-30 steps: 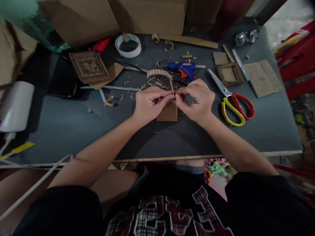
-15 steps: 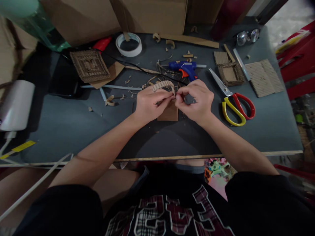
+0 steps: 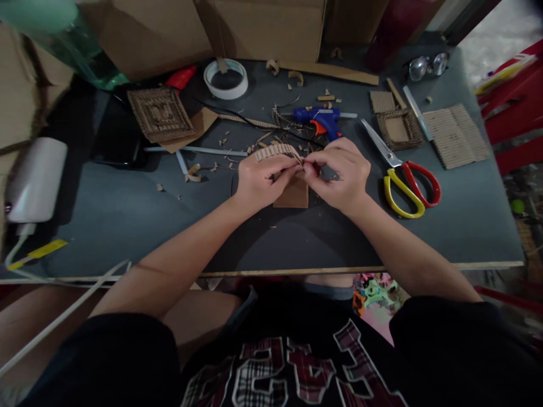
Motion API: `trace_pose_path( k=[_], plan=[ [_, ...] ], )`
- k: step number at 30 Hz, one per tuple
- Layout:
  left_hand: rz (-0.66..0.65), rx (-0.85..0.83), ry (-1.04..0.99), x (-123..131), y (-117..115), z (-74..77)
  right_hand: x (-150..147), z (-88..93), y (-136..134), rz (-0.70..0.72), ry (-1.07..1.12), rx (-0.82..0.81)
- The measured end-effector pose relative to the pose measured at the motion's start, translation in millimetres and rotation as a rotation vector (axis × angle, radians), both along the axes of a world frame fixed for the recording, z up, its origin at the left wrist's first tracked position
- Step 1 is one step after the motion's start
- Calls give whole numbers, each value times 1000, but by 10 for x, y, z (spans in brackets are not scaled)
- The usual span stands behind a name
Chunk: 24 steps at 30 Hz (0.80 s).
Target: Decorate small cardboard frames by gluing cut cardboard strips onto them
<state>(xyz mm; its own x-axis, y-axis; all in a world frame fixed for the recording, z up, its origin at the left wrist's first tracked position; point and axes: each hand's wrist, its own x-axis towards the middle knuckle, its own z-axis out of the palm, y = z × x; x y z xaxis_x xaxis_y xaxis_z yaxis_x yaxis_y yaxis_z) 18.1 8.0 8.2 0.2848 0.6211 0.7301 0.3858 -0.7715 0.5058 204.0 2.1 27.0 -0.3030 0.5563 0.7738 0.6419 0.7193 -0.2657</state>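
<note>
A narrow strip of corrugated cardboard [image 3: 274, 151] is pinched between the fingertips of my left hand [image 3: 263, 178] and my right hand [image 3: 341, 169]. Its free end curves back over the left knuckles. Both hands are closed and nearly touch each other. Beneath them lies a flat brown cardboard piece [image 3: 292, 195], partly covered by my fingers. A blue glue gun [image 3: 320, 120] rests just beyond my right hand. To the right of that hand are scissors [image 3: 407, 181] with one red and one yellow handle, blades apart.
Cardboard scraps litter the table behind my hands. A roll of white tape [image 3: 227, 90], a square corrugated piece [image 3: 160, 113] and a white power bank-like block [image 3: 38, 180] stand left. A small cardboard tray [image 3: 399, 130], a corrugated sheet [image 3: 457, 135] and eyeglasses [image 3: 428, 66] lie right.
The strip's free end has dropped lower and leans further left over my left hand. Both hands keep their pinch in nearly the same place. The view has shifted slightly.
</note>
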Motion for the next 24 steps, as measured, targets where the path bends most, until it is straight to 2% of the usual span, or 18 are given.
trace_pose_path(
  k=[4, 11, 17, 24],
  plan=[
    [26, 14, 9, 15, -13, -9, -12, -28, 7, -56, -40, -4],
    [18, 62, -40, 20, 19, -34, -40, -84, 24, -48, -20, 32],
    [57, 33, 2, 36, 3, -53, -33, -109, 33, -50, -106, 93],
    [27, -24, -43, 33, 22, -33, -17, -25, -11, -48, -71, -27]
  ],
)
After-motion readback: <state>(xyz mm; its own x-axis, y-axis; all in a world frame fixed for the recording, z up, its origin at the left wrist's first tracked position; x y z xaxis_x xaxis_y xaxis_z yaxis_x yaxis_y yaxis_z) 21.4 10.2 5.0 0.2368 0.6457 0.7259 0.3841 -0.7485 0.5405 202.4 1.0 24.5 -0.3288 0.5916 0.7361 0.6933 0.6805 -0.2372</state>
